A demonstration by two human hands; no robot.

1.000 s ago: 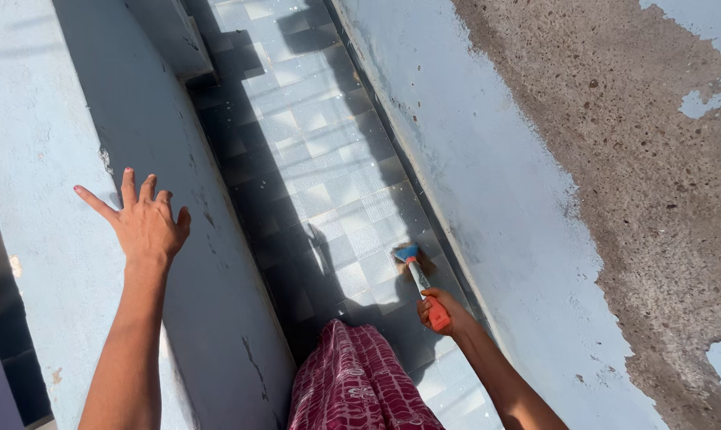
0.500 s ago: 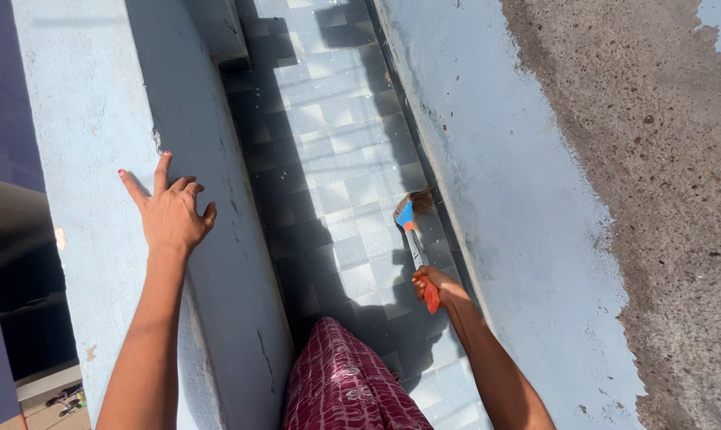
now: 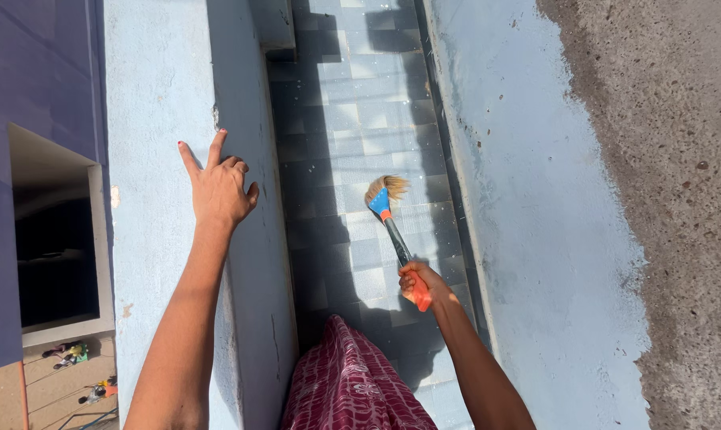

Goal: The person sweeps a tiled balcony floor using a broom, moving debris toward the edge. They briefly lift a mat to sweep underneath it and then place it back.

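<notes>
Sunlit outdoor ledge seen from above, w/ a narrow channel of pale blue-grey tiles (image 3: 352, 119) running away btwn a painted parapet wall (image 3: 157, 95) on the left and a light blue painted slab (image 3: 519, 159) on the right. Nearest the camera, a dark red patterned garment (image 3: 348, 382) is seen at the bottom edge, over the tiles. Just beyond it, the right hand (image 3: 418, 285) is closed around the orange end of a paintbrush (image 3: 392, 227); the grip is tight on the handle, fingers wrapped round it. From the hand the brush is angled up and to the left: dark shaft, blue ferrule, then tan bristles (image 3: 386, 188) splayed out against the tiles approx. mid-channel, away from the slab's edge. The left hand (image 3: 219, 191) is laid flat on the top edge of the parapet wall, fingers spread wide, nothing held; red varnish is seen on a fingertip. Shadows of the arms and body are cast across the tiles. Farther right, bare speckled concrete (image 3: 663, 159) is left unpainted beyond the blue slab. Far below on the left, a dark wall opening (image 3: 54, 255) and small items on the ground are visible, too small to tell.
</notes>
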